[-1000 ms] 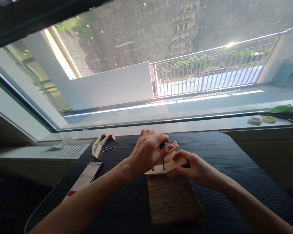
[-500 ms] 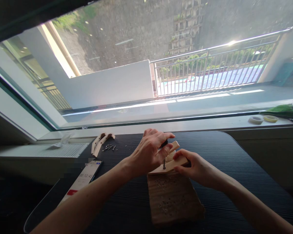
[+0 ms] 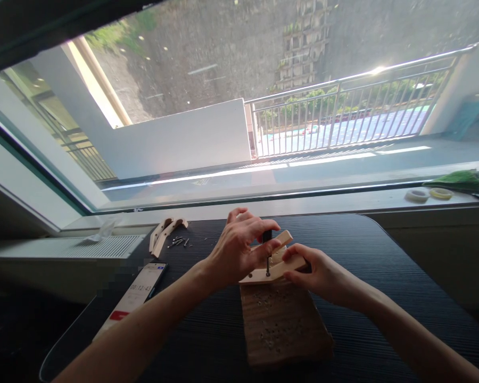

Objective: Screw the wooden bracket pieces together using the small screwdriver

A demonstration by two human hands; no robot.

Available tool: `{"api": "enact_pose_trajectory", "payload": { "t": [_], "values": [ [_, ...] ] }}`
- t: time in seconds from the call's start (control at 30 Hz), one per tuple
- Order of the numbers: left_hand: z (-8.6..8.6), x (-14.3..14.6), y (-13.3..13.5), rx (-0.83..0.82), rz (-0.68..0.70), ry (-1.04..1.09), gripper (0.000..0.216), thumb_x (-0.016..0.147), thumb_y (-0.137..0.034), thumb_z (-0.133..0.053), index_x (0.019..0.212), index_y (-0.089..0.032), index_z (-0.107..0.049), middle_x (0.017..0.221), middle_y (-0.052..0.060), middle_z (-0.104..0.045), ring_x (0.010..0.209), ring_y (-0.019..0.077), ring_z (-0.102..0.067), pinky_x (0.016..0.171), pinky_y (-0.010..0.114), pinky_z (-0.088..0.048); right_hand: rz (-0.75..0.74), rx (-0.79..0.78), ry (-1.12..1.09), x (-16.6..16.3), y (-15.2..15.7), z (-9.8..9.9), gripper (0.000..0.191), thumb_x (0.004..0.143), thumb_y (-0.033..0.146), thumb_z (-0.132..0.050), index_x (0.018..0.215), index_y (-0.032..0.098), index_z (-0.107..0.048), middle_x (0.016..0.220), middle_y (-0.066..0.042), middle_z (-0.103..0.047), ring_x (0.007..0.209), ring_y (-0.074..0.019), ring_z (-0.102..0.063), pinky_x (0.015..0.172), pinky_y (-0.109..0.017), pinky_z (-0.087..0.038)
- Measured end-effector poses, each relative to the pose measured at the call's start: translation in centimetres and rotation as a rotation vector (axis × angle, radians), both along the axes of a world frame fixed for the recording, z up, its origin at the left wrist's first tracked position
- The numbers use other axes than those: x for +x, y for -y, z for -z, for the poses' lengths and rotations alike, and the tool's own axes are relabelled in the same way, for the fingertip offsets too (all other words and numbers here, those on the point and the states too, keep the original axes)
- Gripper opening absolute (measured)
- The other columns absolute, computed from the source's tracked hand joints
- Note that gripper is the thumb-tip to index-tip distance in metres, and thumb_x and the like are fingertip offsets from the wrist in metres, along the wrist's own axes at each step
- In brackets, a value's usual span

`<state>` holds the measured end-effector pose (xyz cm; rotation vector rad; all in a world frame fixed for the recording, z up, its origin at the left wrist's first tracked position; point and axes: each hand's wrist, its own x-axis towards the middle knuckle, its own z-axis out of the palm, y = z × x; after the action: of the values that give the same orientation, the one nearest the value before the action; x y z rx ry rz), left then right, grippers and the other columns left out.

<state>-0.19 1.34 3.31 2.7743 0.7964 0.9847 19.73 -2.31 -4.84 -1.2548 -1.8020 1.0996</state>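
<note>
Mid-frame, your left hand (image 3: 239, 243), gripping the screwdriver (image 3: 267, 235), has uncovered a hole (image 3: 250, 275); your right hand (image 3: 321, 274) still pinches the wooden piece (image 3: 277, 271).

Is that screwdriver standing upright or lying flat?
Upright, or nearly: the screwdriver has its black handle up in the left hand, its shaft pointing down at the wooden piece held by the right hand.

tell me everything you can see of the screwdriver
The screwdriver has a black handle and a slim, metallic-looking shaft. It stands nearly upright above the pale wooden piece, its lower end meeting a small dark spot there; the tip is too small to make out. The left hand grips the handle from the side, hiding part of it.
</note>
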Motion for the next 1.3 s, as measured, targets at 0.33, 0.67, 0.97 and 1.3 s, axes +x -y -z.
{"api": "enact_pose_trajectory", "payload": {
  "t": [0.33,0.67,0.97,1.3],
  "values": [
    [-0.4,0.0,0.1,0.016,0.065,-0.093,0.029,0.087,-0.021,-0.046,0.115,-0.017,-0.053,0.091,0.004,-0.063,0.087,0.0167,-0.052,0.101,0.039,-0.026,0.012,0.044,-0.009,-0.1,-0.1,0.1,0.021,0.075,0.028,-0.059,0.091,0.016,-0.055,0.072,0.0,-0.06,0.062,-0.0126,-0.053,0.055,-0.023,-0.04],
    [-0.2,0.4,0.0,0.018,0.014,0.035,0.028,0.082,-0.032,-0.057,0.107,-0.021,-0.058,0.082,0.002,-0.064,0.081,0.0161,-0.056,0.098,0.039,-0.03,0.009,0.043,0.027,-0.2,0.1,-0.3,0.019,0.075,0.027,-0.059,0.091,0.018,-0.056,0.073,0.002,-0.06,0.063,-0.0121,-0.053,0.056,-0.022,-0.04],
    [0.0,0.5,0.2,-0.058,-0.001,0.126,0.019,0.079,-0.03,-0.062,0.094,-0.02,-0.062,0.079,0.001,-0.066,0.076,0.0151,-0.058,0.098,0.039,-0.032,0.009,0.023,0.025,0.0,0.1,-0.2,0.02,0.076,0.026,-0.058,0.094,0.017,-0.055,0.075,0.0,-0.059,0.065,-0.0126,-0.053,0.056,-0.022,-0.04],
    [0.2,0.4,0.4,-0.222,-0.014,0.162,0.033,0.079,-0.027,-0.061,0.111,-0.018,-0.059,0.087,0.004,-0.065,0.086,0.0169,-0.056,0.096,0.039,-0.034,0.009,0.116,0.443,1.6,1.1,-3.0,0.058,0.076,0.049,-0.058,0.127,0.026,-0.042,0.067,0.003,-0.061,0.057,-0.0159,-0.054,0.051,-0.025,-0.034]
  ]
}}
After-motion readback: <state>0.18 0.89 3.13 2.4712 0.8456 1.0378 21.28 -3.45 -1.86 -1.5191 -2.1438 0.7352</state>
